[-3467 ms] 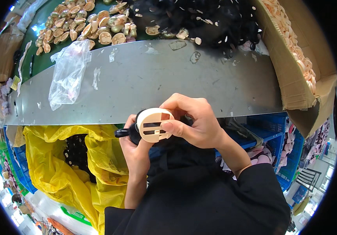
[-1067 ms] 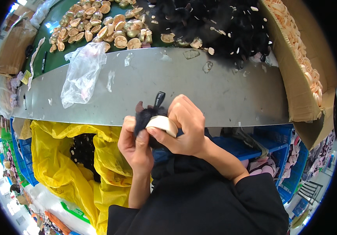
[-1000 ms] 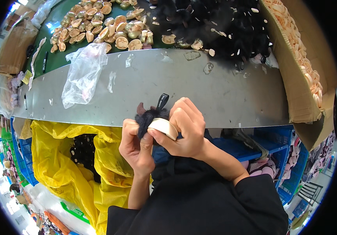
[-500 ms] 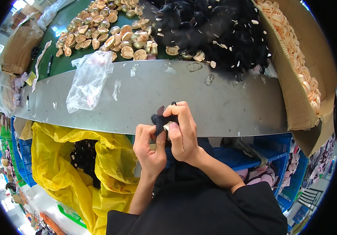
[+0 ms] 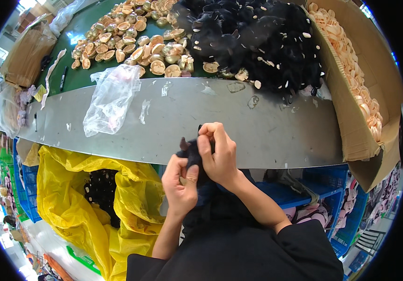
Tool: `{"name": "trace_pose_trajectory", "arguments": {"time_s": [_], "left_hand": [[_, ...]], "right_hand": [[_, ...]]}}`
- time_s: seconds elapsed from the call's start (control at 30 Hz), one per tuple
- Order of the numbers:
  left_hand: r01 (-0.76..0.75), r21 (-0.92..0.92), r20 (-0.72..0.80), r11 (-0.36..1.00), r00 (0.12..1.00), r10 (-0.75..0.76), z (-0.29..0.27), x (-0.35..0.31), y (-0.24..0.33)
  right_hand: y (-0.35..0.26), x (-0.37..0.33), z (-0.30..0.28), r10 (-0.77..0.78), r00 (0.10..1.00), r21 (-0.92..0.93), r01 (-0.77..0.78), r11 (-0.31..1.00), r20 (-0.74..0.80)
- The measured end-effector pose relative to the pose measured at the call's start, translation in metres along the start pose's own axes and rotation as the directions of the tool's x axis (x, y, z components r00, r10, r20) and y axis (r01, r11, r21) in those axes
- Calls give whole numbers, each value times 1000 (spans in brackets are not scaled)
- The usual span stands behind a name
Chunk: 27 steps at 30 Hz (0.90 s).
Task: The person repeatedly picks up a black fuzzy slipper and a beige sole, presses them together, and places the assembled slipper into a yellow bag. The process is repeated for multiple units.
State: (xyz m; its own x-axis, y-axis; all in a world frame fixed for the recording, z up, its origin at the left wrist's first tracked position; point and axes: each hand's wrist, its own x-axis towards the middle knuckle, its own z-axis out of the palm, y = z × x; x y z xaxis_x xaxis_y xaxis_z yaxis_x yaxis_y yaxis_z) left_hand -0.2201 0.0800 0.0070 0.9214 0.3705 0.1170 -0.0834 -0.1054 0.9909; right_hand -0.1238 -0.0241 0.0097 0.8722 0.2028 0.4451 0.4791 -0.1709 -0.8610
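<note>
A small black plush piece (image 5: 192, 153) with a dark brown ear-like flap is pinched between both hands, over the near edge of the metal tabletop. My left hand (image 5: 180, 187) closes thumb and forefinger on its lower left side. Curled round its upper right part are the fingers of my right hand (image 5: 219, 157), and they hide much of that side. Farther off lies a heap of similar black plush pieces (image 5: 239, 40) with small whitish bits on them.
Gold-and-tan shell-like halves (image 5: 117, 40) cover the green surface. A crumpled clear plastic bag (image 5: 110, 100) lies on the metal tabletop (image 5: 267, 136). Right stands a cardboard box (image 5: 346, 107) of peach-coloured bands. Below left hangs a yellow sack (image 5: 65, 201) with black pieces inside; blue crates (image 5: 321, 180) sit below right.
The black plush piece has been turned in my fingers, and its brown flap has shifted left and lower. The whitish part seen by my right thumb no longer shows.
</note>
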Motion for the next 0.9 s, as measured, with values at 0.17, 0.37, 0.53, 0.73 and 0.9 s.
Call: {"name": "trace_pose_trajectory", "arguments": {"time_s": [0.17, 0.37, 0.53, 0.73, 0.9], "left_hand": [[-5, 107, -297, 994, 954, 37, -36, 5, 27], [28, 238, -922, 971, 320, 217, -157, -19, 35], [-227, 286, -883, 931, 315, 349, -184, -64, 37], [-196, 170, -848, 966, 470, 245, -157, -57, 43], [-178, 12, -808, 984, 577, 114, -148, -63, 39]], "right_hand": [[-8, 6, -10, -67, 979, -27, 73, 997, 190], [25, 101, -36, -32, 966, -383, 132, 914, 255], [73, 185, 30, 7, 882, -597, 312, 739, 470], [108, 204, 54, -100, 831, -684, 513, 518, 548], [89, 200, 66, -94, 799, -715, 578, 393, 594]]}}
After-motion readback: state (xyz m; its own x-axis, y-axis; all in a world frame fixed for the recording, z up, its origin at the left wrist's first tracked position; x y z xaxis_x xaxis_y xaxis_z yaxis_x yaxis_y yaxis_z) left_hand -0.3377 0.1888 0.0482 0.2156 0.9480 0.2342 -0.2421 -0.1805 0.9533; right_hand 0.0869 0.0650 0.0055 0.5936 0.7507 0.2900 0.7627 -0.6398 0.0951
